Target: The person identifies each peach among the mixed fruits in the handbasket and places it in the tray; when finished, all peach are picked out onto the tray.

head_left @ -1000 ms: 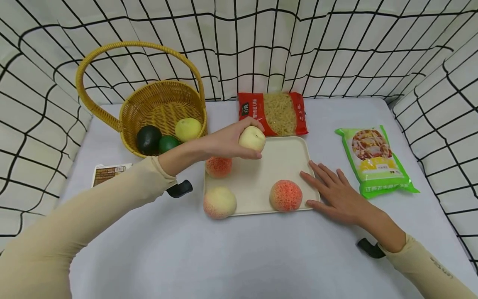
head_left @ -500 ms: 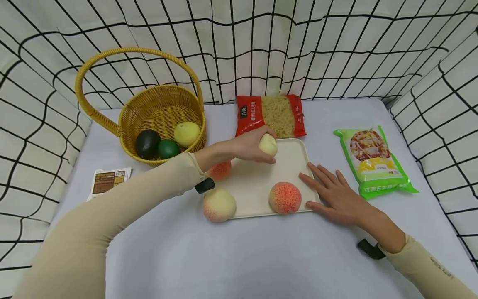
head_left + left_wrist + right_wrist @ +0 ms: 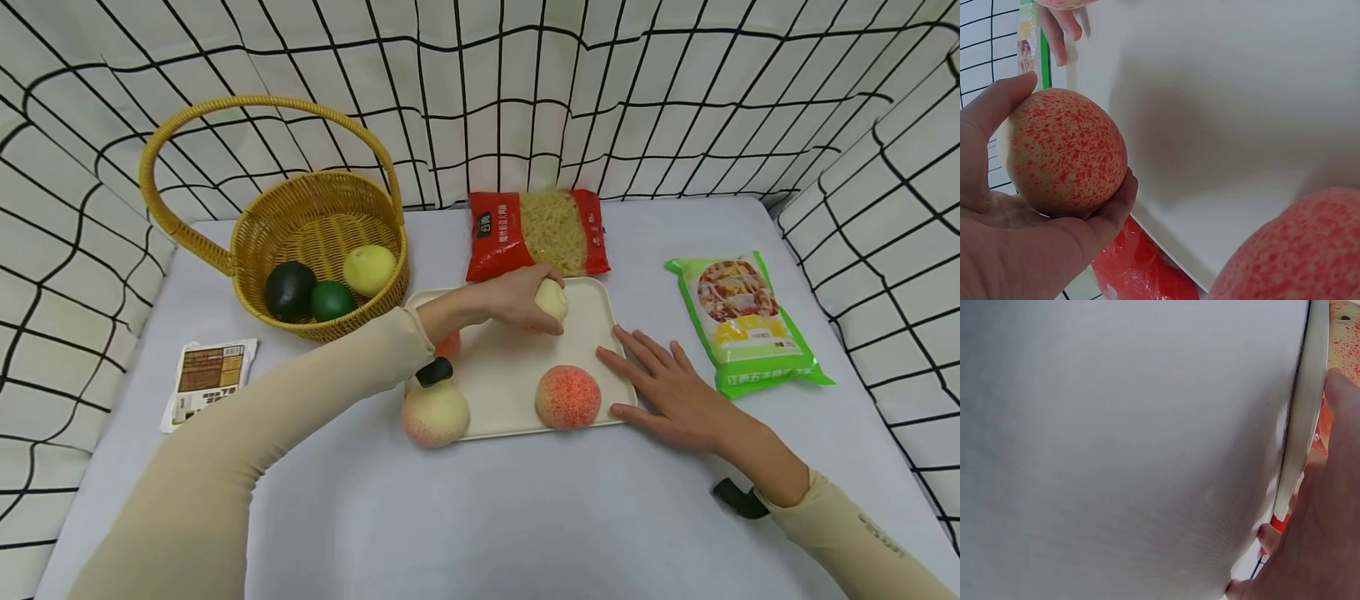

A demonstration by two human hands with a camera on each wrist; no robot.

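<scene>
My left hand (image 3: 521, 298) grips a peach (image 3: 1067, 152), pale on one side and red-speckled on the other, above the far part of a cream tray (image 3: 501, 392). Thumb and fingers curl round its sides in the left wrist view. Three more peaches sit on the tray: a red one (image 3: 568, 397) at the near right, a pale one (image 3: 436, 413) at the near left corner, and a red one (image 3: 447, 344) partly hidden under my left wrist. My right hand (image 3: 667, 387) lies with fingers spread at the tray's right edge, fingertips over the rim.
A yellow wicker basket (image 3: 247, 304) at the back left holds an avocado (image 3: 290, 291), a green fruit (image 3: 332, 300) and a yellow fruit (image 3: 369, 270). A red pasta bag (image 3: 555, 229) lies behind the tray, a green food bag (image 3: 750, 321) right, a flat packet (image 3: 211, 379) left. Black netting surrounds the table.
My left hand has carried the peach to the right and a little nearer, lower over the tray. The right hand stays at the tray edge. The view has shifted slightly.
</scene>
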